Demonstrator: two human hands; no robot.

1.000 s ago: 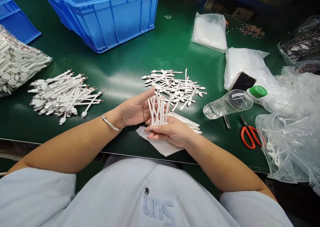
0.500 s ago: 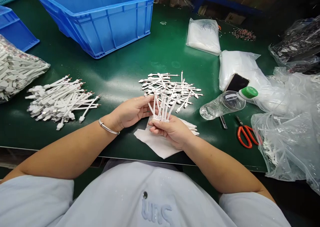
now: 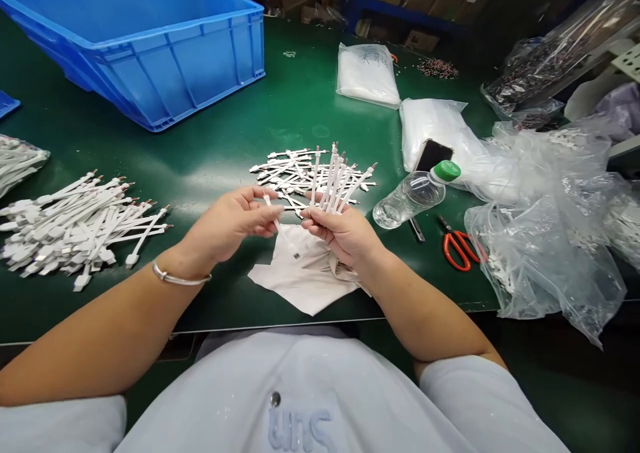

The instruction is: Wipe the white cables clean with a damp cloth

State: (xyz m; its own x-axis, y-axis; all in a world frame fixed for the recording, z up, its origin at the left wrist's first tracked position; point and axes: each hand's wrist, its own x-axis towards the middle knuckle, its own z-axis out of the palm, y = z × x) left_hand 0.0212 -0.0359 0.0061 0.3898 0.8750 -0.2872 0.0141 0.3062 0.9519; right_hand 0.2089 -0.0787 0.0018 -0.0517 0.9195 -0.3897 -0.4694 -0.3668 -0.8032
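Across the green table [image 3: 210,140] at the far left sits the blue crate [image 3: 175,73]. Clear bags [image 3: 545,240] crumple at the right, and a big cable pile [image 3: 80,220] spreads on the left, to the left of my hands. At the near edge, the white cloth [image 3: 300,280] lies below and between them. Just beyond my hands is the smaller pile [image 3: 285,170]. To the right of that I have the bottle [image 3: 407,200] on its side, then the scissors [image 3: 457,250] with red handles, and the phone [image 3: 433,154] against a white bag [image 3: 435,123].

My right hand [image 3: 345,233] is closed on a bundle [image 3: 335,180], thumb across its lower part, the strands fanning up and away with reddish tips. Well bent, my left hand [image 3: 225,223] pinches one cable [image 3: 279,223] between thumb and fingertips; it slants down over the cloth, its plug end blurred, to the left of the bundle.
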